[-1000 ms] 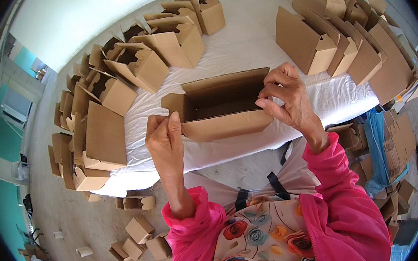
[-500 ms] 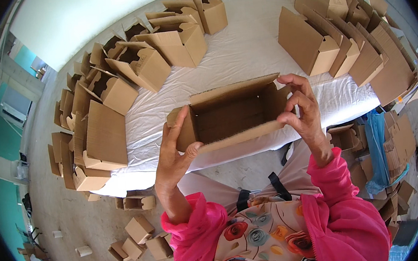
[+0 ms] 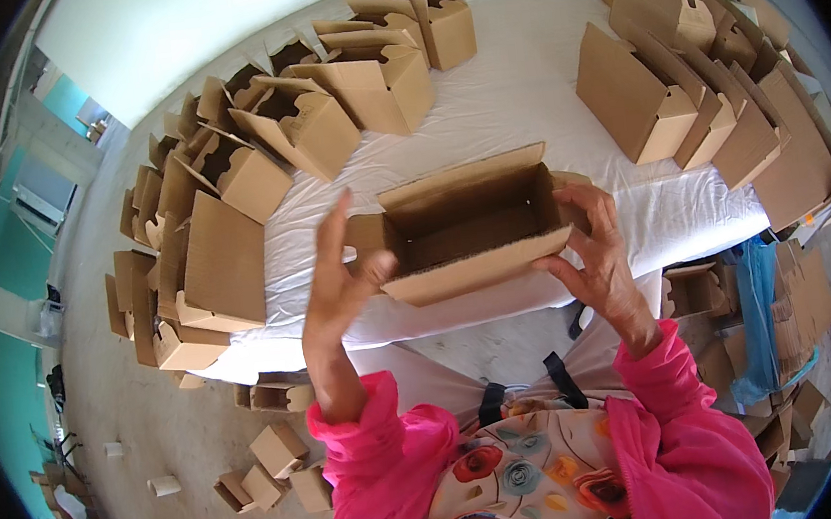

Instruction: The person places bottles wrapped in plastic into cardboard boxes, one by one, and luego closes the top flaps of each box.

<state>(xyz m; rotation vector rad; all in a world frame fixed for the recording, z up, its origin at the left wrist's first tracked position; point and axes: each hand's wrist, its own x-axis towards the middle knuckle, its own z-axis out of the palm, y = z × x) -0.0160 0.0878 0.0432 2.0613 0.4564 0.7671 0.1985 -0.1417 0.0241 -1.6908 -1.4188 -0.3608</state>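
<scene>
White-clothed table (image 3: 509, 90) spreads from the middle up toward 12 o'clock. Opened cardboard cartons (image 3: 226, 263) curve along it from 9 to 12 o'clock, and more cartons (image 3: 630, 99) lean together from 1 to 3 o'clock. At the centre, just above the table's near edge, sits a brown box (image 3: 477, 272), its top open. Right hand (image 3: 600, 257) grips its 3 o'clock end, thumb toward the near corner. Left hand (image 3: 331, 288), blurred, is open with thumb and fingers spread beside its 9 o'clock end; I cannot tell whether it touches. Small boxes (image 3: 280, 451) lie on the floor (image 3: 194, 451) around 7 o'clock.
</scene>
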